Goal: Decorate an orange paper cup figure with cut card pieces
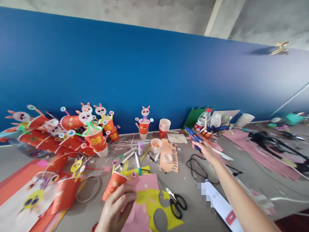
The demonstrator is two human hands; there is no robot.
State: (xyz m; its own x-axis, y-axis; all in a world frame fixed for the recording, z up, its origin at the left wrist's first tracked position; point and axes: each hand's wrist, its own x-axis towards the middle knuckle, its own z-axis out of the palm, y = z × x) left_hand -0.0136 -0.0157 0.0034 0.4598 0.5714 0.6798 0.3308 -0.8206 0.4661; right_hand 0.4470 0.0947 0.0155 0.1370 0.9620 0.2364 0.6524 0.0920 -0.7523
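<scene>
My right hand (204,149) is wrapped round a blue glue gun (194,135), held above the table with its nozzle toward the blue panel. My left hand (119,204) is closed, its fingers curled together in a pinch; what lies between them, if anything, is hidden. Just behind it is a red paper cup (114,184) with yellow strips and small round purple-and-pink discs rising from its rim. The hand covers part of this cup, and whether it touches it I cannot tell. Yellow paper with cut-out holes (154,199) and pink paper (145,181) lie beside that hand.
Black-handled scissors (177,204) rest on the yellow paper's edge. Finished rabbit-faced cups (95,137) crowd the left; one more cup (143,127) stands by the blue panel (145,71). A cup stack (164,127), markers (138,163), a black cable (196,167) and a phone (223,203) lie around.
</scene>
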